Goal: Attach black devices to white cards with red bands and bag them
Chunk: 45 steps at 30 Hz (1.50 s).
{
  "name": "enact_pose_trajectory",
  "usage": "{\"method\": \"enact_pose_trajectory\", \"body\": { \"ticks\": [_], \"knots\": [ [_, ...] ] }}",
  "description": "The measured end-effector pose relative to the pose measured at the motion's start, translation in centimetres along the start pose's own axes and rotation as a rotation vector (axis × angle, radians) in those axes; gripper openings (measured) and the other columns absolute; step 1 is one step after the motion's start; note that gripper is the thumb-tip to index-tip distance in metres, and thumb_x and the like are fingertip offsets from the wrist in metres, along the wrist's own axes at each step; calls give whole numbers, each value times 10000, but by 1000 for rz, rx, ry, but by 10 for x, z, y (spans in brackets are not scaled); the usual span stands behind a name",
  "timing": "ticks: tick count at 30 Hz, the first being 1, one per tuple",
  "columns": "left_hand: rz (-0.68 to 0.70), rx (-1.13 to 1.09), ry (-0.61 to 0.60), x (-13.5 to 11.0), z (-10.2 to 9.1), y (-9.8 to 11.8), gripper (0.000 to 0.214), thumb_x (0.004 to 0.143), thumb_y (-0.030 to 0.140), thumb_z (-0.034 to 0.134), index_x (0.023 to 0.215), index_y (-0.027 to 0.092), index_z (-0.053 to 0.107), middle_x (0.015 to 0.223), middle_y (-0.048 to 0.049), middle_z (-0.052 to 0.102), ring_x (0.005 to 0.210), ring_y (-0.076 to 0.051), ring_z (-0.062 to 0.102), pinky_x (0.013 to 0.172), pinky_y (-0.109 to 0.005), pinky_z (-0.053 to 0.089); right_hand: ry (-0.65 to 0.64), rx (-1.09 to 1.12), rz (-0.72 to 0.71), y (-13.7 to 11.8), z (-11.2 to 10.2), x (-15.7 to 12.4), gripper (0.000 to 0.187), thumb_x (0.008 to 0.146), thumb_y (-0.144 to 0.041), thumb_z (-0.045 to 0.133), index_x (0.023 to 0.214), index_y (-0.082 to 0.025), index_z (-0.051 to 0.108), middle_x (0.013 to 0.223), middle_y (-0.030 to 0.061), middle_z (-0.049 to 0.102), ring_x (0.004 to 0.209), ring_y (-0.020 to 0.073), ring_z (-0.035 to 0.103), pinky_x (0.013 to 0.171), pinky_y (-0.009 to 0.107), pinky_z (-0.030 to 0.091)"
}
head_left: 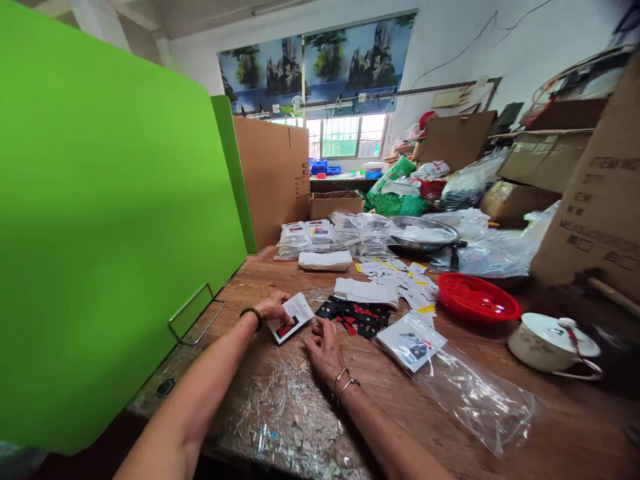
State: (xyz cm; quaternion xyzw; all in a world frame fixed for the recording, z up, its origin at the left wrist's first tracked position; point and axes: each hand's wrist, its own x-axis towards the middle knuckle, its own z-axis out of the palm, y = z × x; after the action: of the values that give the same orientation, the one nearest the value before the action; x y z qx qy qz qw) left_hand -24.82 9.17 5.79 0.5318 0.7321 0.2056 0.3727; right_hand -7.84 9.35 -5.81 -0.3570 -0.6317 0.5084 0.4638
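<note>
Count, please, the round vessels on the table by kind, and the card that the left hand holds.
Red plastic dish: 1
White lidded ceramic pot: 1
Metal basin: 1
Card in left hand: 1
Total: 4

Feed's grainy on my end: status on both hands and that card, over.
Left hand pinching white card. Right hand resting on table beside it, empty. Black-red pieces just beyond, nothing blocking.

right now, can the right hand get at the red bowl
Likely yes: the right hand lies open, with only flat cards between it and the red bowl; the left hand holds a white card.
</note>
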Motion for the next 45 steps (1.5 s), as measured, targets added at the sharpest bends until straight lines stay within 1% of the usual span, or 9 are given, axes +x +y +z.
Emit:
{"method": "enact_pose_trajectory", "body": {
  "ticks": [3,5,12,19,21,26,28,35,45],
  "knots": [
    [122,-140,20,-32,19,13,425,580,276,723,970,143,623,883,-36,710,714,-157,631,664,-265,512,-85,369,251,-31,-17,-8,632,679,-394,727,1241,-182,530,1259,148,578,1127,285,576,910,432,507],
    [226,-398,34,-53,43,25,494,578,326,753,1010,128,618,870,-47,707,674,-150,620,642,-268,514,-180,555,214,-56,-35,-19,623,701,-490,726,1214,-183,550,1213,130,627,1111,274,595,945,430,486],
    [209,-978,49,-105,166,78,549,500,292,883,972,150,641,825,-59,735,652,-172,650,600,-273,527,-45,477,198,-103,-133,-92,516,746,-530,701,1112,-176,617,1044,91,708,967,244,658,916,414,495],
    [286,-906,-400,-134,258,145,519,617,325,826,1062,142,632,939,-93,718,784,-205,655,715,-325,526,216,428,375,-109,-239,-173,529,737,-553,703,1094,-169,638,931,83,735,758,223,690,713,348,547],
    [355,-683,-406,-128,266,160,435,694,389,753,1027,131,644,886,-85,689,748,-193,629,693,-327,508,305,452,448,-112,-266,-185,529,698,-552,733,1050,-164,652,844,66,732,653,195,671,615,307,535],
    [701,1,203,-97,275,189,297,746,314,658,1002,190,573,965,-62,576,870,-212,565,780,-366,473,486,322,512,-108,-317,-183,477,593,-519,786,856,-139,670,629,8,654,513,132,575,485,239,457],
    [774,201,287,-88,279,197,332,724,286,667,1017,207,533,1016,-69,548,938,-230,550,820,-377,465,492,235,497,-100,-328,-173,425,609,-502,760,809,-140,663,586,-11,616,488,115,532,463,229,423],
    [769,469,262,-73,287,198,173,837,141,460,995,207,480,929,-69,599,886,-219,586,777,-336,448,371,-17,446,-78,-332,-137,270,665,-418,663,610,-168,574,503,-35,527,454,91,447,419,207,305],
    [885,446,243,-73,277,185,193,878,82,375,923,202,520,890,-62,612,821,-197,585,722,-304,450,105,32,469,-86,-321,-95,295,642,-424,673,584,-169,537,500,-50,507,464,77,439,450,202,302]
  ]
}}
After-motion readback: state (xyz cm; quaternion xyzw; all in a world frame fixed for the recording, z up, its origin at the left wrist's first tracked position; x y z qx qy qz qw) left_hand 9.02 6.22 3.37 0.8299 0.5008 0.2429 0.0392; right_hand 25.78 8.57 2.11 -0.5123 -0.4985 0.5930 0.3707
